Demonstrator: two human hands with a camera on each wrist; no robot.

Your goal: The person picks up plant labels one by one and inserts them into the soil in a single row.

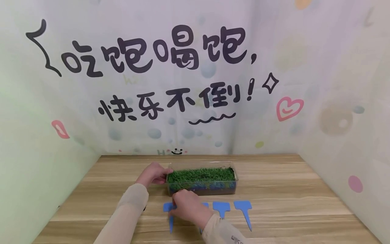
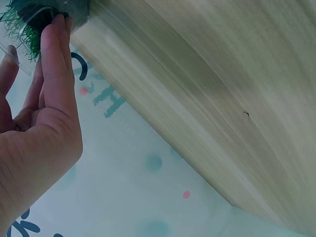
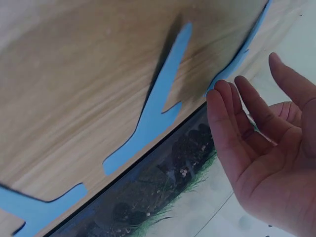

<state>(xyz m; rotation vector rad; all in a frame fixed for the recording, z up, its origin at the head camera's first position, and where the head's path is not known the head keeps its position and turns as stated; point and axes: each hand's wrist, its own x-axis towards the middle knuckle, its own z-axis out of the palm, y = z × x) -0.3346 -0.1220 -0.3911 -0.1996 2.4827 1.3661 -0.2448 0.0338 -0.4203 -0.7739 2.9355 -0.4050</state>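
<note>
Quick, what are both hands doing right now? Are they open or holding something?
Left hand: open, touching the clear box.
Right hand: open, holding nothing, close to a blue tag.

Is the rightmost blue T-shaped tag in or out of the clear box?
Out. The rightmost flat blue T-shaped tag lies on the wooden table, in front of the clear rectangular plastic box.

The box (image 1: 231,191) looked like clear, glossy plastic. Inside it, the grass (image 1: 201,175) had a rough surface. In front of it, the blue tags (image 1: 243,205) appeared of smooth, matt plastic. Under it, the table (image 1: 283,196) showed wood grain; behind it, the backdrop (image 1: 323,81) seemed matt cloth.
</note>
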